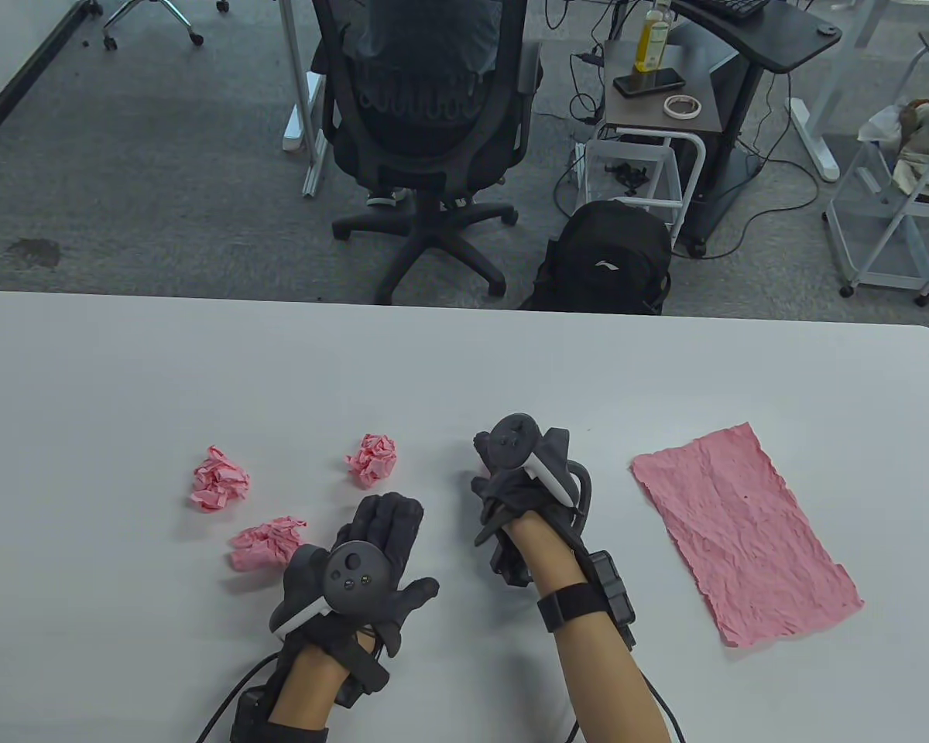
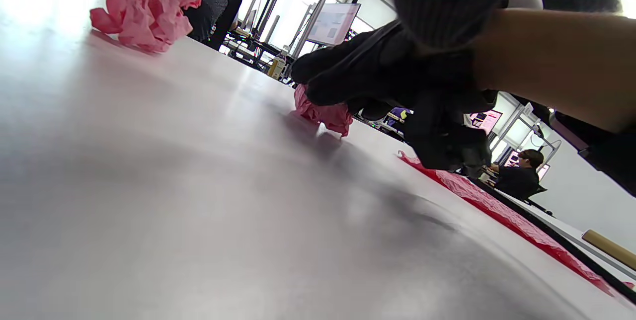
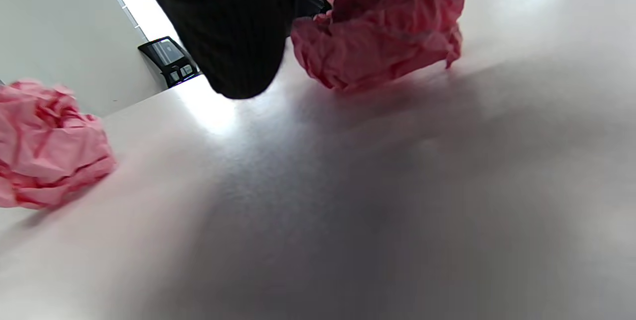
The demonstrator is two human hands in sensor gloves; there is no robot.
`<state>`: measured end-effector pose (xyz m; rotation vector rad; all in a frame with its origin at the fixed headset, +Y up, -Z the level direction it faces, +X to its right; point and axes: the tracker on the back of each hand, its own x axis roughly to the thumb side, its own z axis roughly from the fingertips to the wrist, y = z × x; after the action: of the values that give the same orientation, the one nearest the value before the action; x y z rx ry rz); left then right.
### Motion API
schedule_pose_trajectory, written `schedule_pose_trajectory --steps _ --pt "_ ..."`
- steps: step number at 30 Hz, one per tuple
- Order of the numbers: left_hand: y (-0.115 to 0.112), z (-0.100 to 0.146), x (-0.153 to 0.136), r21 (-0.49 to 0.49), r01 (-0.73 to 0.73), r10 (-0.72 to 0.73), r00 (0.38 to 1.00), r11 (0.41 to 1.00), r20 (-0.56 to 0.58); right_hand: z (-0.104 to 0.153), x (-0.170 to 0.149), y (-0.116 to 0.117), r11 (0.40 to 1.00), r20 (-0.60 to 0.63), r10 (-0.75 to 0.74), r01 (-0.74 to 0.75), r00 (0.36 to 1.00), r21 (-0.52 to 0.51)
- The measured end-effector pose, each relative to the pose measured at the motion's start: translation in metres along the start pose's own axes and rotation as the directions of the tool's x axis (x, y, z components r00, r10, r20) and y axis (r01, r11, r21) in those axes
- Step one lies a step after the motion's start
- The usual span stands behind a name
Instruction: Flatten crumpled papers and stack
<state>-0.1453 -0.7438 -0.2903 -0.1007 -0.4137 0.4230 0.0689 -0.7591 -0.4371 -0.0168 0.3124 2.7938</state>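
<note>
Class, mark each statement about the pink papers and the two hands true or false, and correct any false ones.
1. One flattened sheet lies on the right of the table. True.
2. The left hand grips a paper ball. False: it lies flat and holds nothing.
3. The right hand curls over a crumpled ball. True.
4. The loose balls sit on the flattened sheet. False: they lie on bare table, left of the hands.
</note>
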Motion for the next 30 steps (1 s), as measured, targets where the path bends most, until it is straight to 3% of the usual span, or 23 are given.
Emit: schedule_pose_trajectory --steps 5,9,14,18,21,23,30 --pt "-0.001 -0.001 -0.001 -0.008 -0.015 0.015 1.000 1.000 0.002 -0.008 -0.016 -0.001 0.999 -0.061 0.008 -0.011 0.998 -0.044" --pt "-0.002 -0.001 -0.007 0.000 -0.036 0.036 0.999 0.999 -0.005 0.001 -0.014 -0.016 0.988 -0.012 0.087 -0.087 0.996 -0.130" --pt "-0.001 0.000 -0.011 0.011 -0.083 0.083 0.996 0.997 -0.013 0.039 -0.009 -0.037 0.977 0.166 -0.010 0.045 0.986 -0.207" --pt "-0.001 0.000 -0.007 0.037 -0.107 0.106 0.994 0.994 0.008 0.082 -0.012 -0.043 0.957 0.332 -0.088 0.172 0.939 -0.232" --pt "0.000 0.001 -0.002 0.067 -0.100 0.097 0.994 0.993 0.040 0.107 -0.022 -0.036 0.907 0.421 -0.275 0.378 0.864 -0.184" --pt "-0.001 0.002 0.003 0.092 -0.117 0.110 0.991 0.989 0.075 0.120 -0.027 -0.027 0.865 0.478 -0.396 0.493 0.784 -0.093" --pt "-0.005 0.006 0.033 0.130 -0.219 0.188 0.958 0.967 0.215 0.154 -0.030 -0.009 0.715 0.599 -0.604 0.689 0.525 0.117"
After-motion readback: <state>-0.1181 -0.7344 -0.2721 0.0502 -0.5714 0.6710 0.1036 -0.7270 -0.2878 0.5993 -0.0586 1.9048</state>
